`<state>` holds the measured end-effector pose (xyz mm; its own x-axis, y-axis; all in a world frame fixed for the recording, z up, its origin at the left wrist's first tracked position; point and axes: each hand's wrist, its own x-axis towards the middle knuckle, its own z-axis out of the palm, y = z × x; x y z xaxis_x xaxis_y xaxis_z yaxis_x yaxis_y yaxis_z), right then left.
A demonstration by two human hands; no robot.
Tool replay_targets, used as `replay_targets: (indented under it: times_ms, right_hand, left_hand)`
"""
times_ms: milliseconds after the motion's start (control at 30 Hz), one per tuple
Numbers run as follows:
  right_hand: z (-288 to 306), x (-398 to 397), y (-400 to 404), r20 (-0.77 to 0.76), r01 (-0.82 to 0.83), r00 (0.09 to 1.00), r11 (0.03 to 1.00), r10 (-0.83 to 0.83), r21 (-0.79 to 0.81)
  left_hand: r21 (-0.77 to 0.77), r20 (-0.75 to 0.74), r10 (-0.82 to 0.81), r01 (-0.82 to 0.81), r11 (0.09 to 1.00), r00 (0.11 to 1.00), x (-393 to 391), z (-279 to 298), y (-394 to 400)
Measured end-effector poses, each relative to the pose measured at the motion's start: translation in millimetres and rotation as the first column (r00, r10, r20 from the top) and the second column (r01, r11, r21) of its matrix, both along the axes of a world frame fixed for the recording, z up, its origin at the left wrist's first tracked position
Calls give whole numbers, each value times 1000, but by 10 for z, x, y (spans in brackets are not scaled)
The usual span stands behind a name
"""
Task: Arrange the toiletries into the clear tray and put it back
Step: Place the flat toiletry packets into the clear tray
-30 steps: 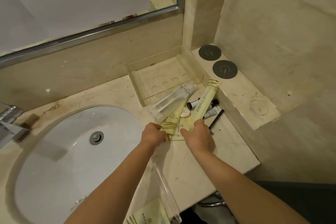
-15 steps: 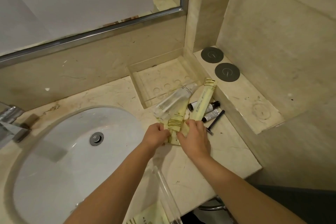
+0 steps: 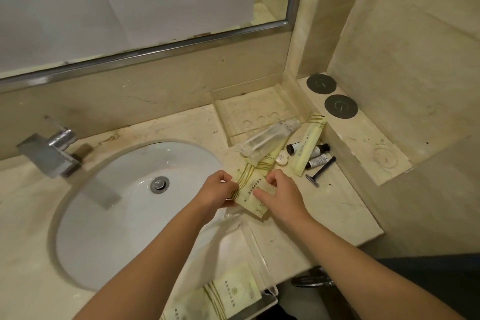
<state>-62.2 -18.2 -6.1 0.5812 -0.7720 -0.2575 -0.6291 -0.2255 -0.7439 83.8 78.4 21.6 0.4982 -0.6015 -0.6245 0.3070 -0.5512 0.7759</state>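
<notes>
Hands on one cream packet [image 3: 250,186] — our left hand [image 3: 217,189] and right hand [image 3: 281,193] pinching it over the counter [image 3: 324,205] by the sink [image 3: 124,189]

Sink [image 3: 109,215] left, clear tray [image 3: 259,112] behind the toiletries [image 3: 306,149], second tray [image 3: 262,262] at the counter's near edge.

Bare forearms, no sleeves, left hand [image 3: 217,189], right hand [image 3: 281,193]

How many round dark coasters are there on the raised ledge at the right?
2. One dark coaster lies at the back of the ledge near the corner; the other coaster lies just in front of it. None looks hidden.
</notes>
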Motion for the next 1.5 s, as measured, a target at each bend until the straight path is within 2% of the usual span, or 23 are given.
replay_targets:
  times_ms: [100,167,433,600,833,967,1100,1200,1367,1500]
  right_hand:
    - [88,69,156,75,31,996,984,-45,173]
    - [150,119,252,113,30,992,975,-56,222]
    - [400,330,591,232,35,966,952,-110,305]
    - [474,374,652,260,62,953,941,-154,333]
    - [414,339,825,207,-59,978,930,-19,364]
    - [364,232,898,65,-234,971,862,230,450]
    - [277,125,941,-105,-402,862,795,496,454]
    - [242,76,1003,-249,-519,728,751,639,409]
    - [179,71,1082,-396,-664,549,672,736,329]
    - [111,71,1147,-531,-783,389,574,753,239]
  left_hand:
    - [-25,-38,17,-18,1000,999,38,82,218]
    - [-44,-66,32,-35,998,997,63,138,372]
    - [-105,-107,130,-141,984,986,131,254,991]
    - [-92,-25,173,-174,980,985,191,259,1413]
    - [-53,104,114,-109,993,988,196,197,1869]
    - [72,220,-60,45,996,974,163,110,2039]
    - [219,333,-242,175,960,911,76,1,2174]
    - [285,350,-355,262,922,867,-3,-56,2222]
    - [365,302,-572,461,809,763,-99,-76,2247]
    - [479,354,-727,554,681,589,-169,-140,2222]
